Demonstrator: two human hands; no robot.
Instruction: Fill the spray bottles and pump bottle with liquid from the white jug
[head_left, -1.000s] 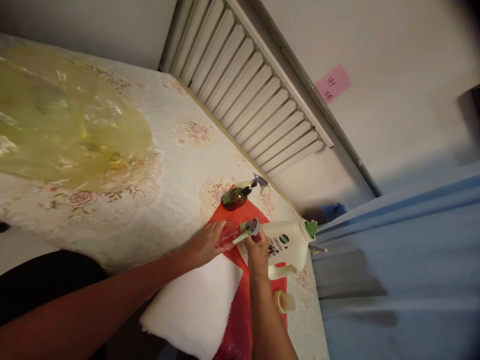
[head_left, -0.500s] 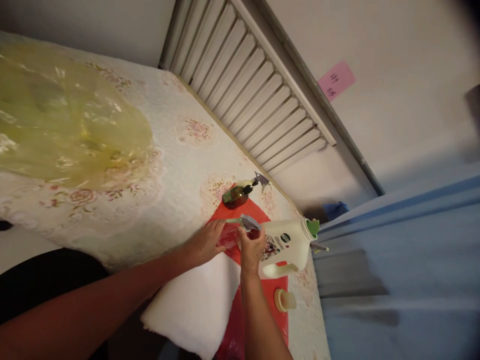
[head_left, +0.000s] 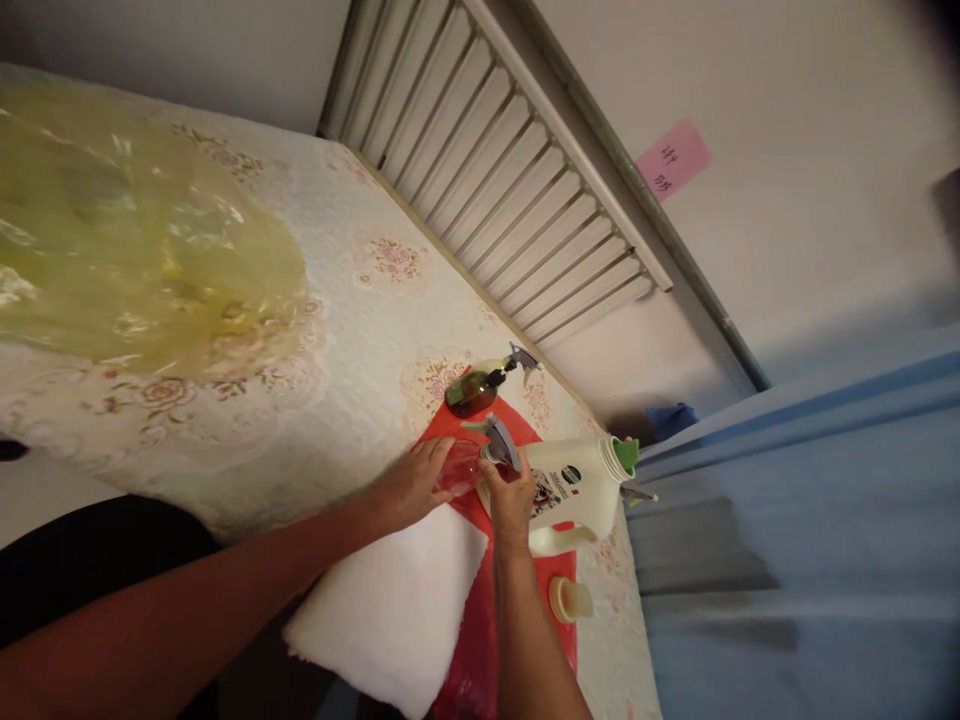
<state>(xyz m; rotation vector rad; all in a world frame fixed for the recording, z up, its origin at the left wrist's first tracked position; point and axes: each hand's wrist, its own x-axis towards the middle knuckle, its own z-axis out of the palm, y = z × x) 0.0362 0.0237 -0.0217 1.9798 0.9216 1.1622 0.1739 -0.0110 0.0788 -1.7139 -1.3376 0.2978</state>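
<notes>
A clear spray bottle (head_left: pixel 459 466) stands or lies over a red plastic sheet (head_left: pixel 517 418), its wall partly hidden by my fingers. My left hand (head_left: pixel 412 485) is wrapped round the bottle's body. At its neck, my right hand (head_left: pixel 511 508) grips the grey trigger spray head (head_left: pixel 502 444), whose green part points up and left. Just right of that hand is a large cream jug (head_left: pixel 577 490) with a handle and a green piece at its mouth. Behind the hands lies a dark spray bottle (head_left: pixel 471 394) with a grey trigger head.
A folded white cloth (head_left: pixel 397 610) is below my hands. A cream cap (head_left: pixel 570 600) sits on the red sheet. Yellowish plastic (head_left: pixel 150 240) covers the left of the flowered tablecloth (head_left: pixel 360 380). A white slatted rack (head_left: pixel 495 170) runs along the back, a blue curtain (head_left: pixel 810 520) at right.
The trigger spray head has turned on the bottle, its green part swinging upward. My right hand has shifted slightly right; my left hand stays around the bottle.
</notes>
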